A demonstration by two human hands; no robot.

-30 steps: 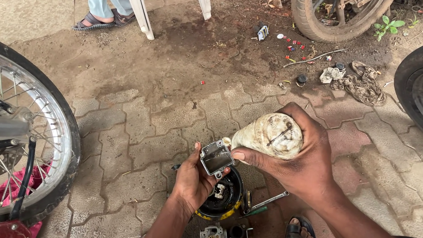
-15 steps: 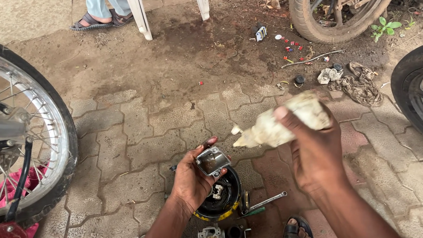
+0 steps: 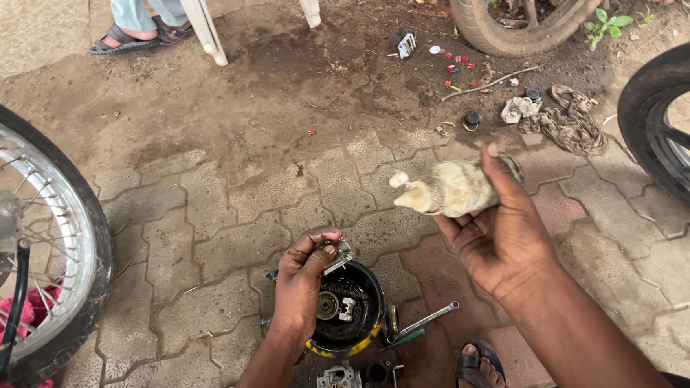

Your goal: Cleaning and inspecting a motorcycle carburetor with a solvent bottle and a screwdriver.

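Two hands work low over a paved yard floor (image 3: 227, 196), seen from above. The right hand (image 3: 500, 241) has its fingers wrapped round a grimy, cream-coloured squeeze bottle (image 3: 455, 190), clamped on its body and held almost level, with the nozzle pointing left toward the other hand; that tilt suits aiming the spout at something rather than storing the bottle. The left hand (image 3: 302, 282) pinches a small grey metal part (image 3: 340, 255) between thumb and fingertips, closed tight on it, and holds it just above the rim of a black round tub (image 3: 367, 297), likely so that anything dripping off falls back inside. The part sits between the tub and the bottle's nozzle, well short of touching the nozzle.

Inside the tub lie a small toothed wheel, a spring-like piece and another pale metal bit, sitting in a dark, oily-looking bottom; how much liquid is there I cannot tell. A spanner (image 3: 426, 319) leans against the tub's right side, and a larger metal casting (image 3: 337, 382) lies just in front of it, near a sandalled foot (image 3: 483, 374).

A spoked wheel (image 3: 35, 249) stands at the left, another tyre (image 3: 663, 132) at the right, and a dirty rag (image 3: 570, 127) lies well apart beyond the bottle
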